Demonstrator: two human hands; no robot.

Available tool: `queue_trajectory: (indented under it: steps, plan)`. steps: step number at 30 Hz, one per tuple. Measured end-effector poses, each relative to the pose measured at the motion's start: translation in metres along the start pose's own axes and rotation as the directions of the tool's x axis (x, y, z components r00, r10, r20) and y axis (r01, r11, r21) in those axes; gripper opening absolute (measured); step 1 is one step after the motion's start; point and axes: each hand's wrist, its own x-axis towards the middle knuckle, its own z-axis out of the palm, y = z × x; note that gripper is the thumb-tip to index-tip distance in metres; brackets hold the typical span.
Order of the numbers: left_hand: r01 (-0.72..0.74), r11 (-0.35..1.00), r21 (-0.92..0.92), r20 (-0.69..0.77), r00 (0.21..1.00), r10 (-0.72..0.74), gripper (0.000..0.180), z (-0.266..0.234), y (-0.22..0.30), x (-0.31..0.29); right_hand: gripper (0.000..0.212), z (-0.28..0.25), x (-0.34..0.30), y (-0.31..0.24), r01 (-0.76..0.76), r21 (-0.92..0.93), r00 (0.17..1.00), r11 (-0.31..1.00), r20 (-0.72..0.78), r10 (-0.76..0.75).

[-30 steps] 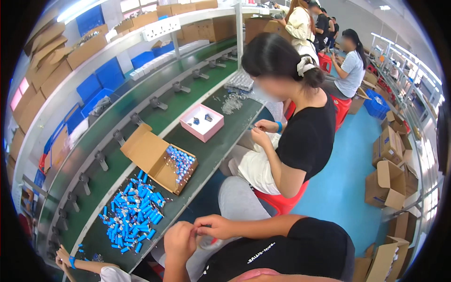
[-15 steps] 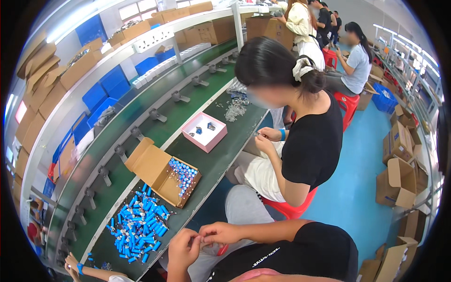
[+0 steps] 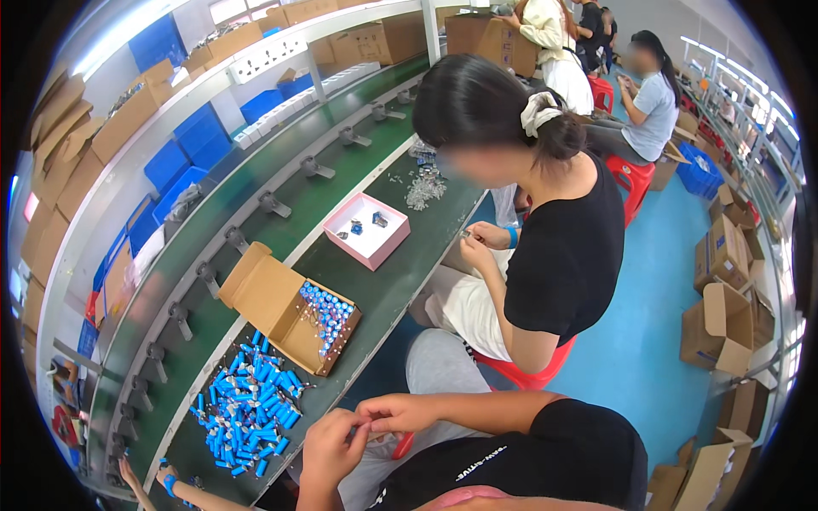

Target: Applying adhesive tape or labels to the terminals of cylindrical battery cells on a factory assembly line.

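A long green workbench [image 3: 383, 289] runs from the lower left up to the top middle. An open cardboard box [image 3: 290, 311] sits on it, standing blue cylinders packed in its right half. Below the box, at the bench's near end, lies a loose heap of blue cylinders [image 3: 247, 413]. Above the box along the bench rests a shallow pink tray [image 3: 368, 230] with a few small parts, and farther up a pile of clear small pieces [image 3: 423, 186]. A person in a black shirt [image 3: 562, 255] sits at the bench's right edge on a red stool [image 3: 528, 375]. Blue crates [image 3: 183, 157] line shelves left of the bench.
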Motion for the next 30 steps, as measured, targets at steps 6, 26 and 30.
queue_trajectory:
  steps: [6,26,30]
  plan:
    - [0.035,0.997,-0.073,-0.177,0.983,-0.048,0.011,0.007,-0.005,0.004,0.018,0.014,0.004,0.002,0.043,0.243,0.962,0.969,-0.27,0.025]
    - [0.237,0.937,0.258,-0.433,0.895,-0.107,0.014,-0.015,-0.053,0.075,0.011,-0.006,-0.017,0.002,0.075,-0.033,0.726,0.997,-0.684,-0.077]
    - [0.319,0.865,0.386,-0.412,0.899,-0.148,0.016,-0.021,-0.1,0.111,0.01,0.003,-0.01,0.008,0.15,0.0,0.74,0.989,-0.663,-0.112]
